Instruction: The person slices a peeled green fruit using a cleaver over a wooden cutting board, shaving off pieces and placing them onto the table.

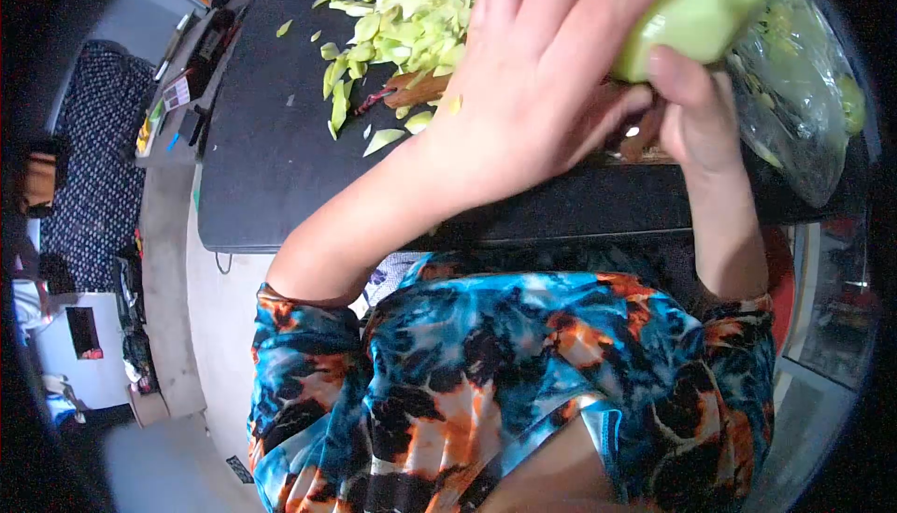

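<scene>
A large pale green peeled fruit or vegetable (pixel 701 8) is at the upper right, above the black table (pixel 271 158). My left hand (pixel 551 74) reaches across from the left, its fingers closed over the fruit's left side. From below, my right hand (pixel 696 111) grips it, with the thumb pressed on its lower edge. Many thin green slices (pixel 411 18) are heaped left of my hands. A brown wooden piece (pixel 416 91) sticks out beside my left wrist. Something brown under my hands is mostly hidden.
A clear plastic bag (pixel 804 92) with green bits in it lies on the table's right side. To the far left are a shelf (pixel 201 64) with small items and a dark patterned cloth (pixel 98 167). The table's front edge is close to my body.
</scene>
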Available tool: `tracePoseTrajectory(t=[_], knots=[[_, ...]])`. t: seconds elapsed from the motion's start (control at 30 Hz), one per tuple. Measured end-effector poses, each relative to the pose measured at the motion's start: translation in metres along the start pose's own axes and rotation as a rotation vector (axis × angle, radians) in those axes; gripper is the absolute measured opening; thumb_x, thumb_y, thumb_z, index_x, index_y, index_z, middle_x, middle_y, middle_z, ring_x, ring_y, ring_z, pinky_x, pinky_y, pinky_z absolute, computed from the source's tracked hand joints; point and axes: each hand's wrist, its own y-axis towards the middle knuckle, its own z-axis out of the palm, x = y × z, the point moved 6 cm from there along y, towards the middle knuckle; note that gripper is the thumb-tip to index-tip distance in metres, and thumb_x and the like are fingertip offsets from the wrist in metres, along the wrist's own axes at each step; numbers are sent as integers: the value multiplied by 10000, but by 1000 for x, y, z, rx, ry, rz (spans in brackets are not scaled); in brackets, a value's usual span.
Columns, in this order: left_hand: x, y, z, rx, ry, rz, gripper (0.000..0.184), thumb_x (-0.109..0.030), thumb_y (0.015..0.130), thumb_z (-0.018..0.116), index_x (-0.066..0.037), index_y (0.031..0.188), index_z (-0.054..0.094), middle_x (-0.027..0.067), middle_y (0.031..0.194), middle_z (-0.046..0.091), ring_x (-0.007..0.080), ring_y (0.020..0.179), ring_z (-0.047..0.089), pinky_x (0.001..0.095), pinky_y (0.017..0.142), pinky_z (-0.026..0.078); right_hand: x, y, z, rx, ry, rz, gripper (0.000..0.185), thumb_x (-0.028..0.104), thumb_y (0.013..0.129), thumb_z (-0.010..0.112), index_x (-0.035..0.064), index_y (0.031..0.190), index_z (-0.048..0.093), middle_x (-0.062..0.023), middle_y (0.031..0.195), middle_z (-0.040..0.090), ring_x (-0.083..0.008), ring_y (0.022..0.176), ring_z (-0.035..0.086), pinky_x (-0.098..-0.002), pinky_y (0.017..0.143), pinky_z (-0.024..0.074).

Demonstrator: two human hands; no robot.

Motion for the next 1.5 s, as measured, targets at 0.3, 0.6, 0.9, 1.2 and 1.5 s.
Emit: tracePoseTrajectory(t=[0.3, 0.6, 0.9, 1.2, 1.5], knots=[[-11, -158, -40, 835, -30, -322, 471, -307, 748, 649, -146, 1179, 544, 117, 1101, 511, 297, 981, 485, 409, 826, 390, 105, -33, -108, 65, -540, 18, 955, 587, 610, 710, -73, 1228, 401, -167, 1078, 520, -213, 833, 570, -264, 619, 491], [10, -215, -73, 685, 66, -349, 320, -195, 717, 654, -72, 995, 554, 92, 970, 535, 283, 857, 517, 395, 733, 416, 95, -76, -134, -173, -260, -135, 746, 501, 733, 638, -28, 1215, 424, -140, 1111, 459, -191, 801, 498, -271, 589, 453], [-14, -178, -41, 774, -76, -368, 336, -99, 696, 661, -63, 1010, 545, 84, 947, 547, 265, 833, 546, 370, 700, 474, 74, -74, 18, 523, -1364, -264, 605, 438, 522, 768, 81, 972, 575, -140, 1011, 509, -276, 808, 587, -395, 715, 503], [58, -114, -37, 373, 83, -388, 312, -30, 837, 545, -11, 1147, 512, 161, 1067, 537, 310, 968, 560, 329, 792, 478, 40, -62, 72, 1090, -1340, 3, 552, 356, 509, 770, 48, 932, 593, -183, 1060, 475, -318, 802, 598, -380, 638, 498], [3, -93, 24, 150, -1540, -1255, 779, -696, 833, 309, -74, 1297, 366, 139, 1144, 524, 266, 914, 581, 365, 737, 497, 60, -22, 67, 397, -1677, -167, 592, 162, 558, 745, 145, 1118, 555, -153, 1104, 457, -348, 869, 595, -408, 724, 504]])
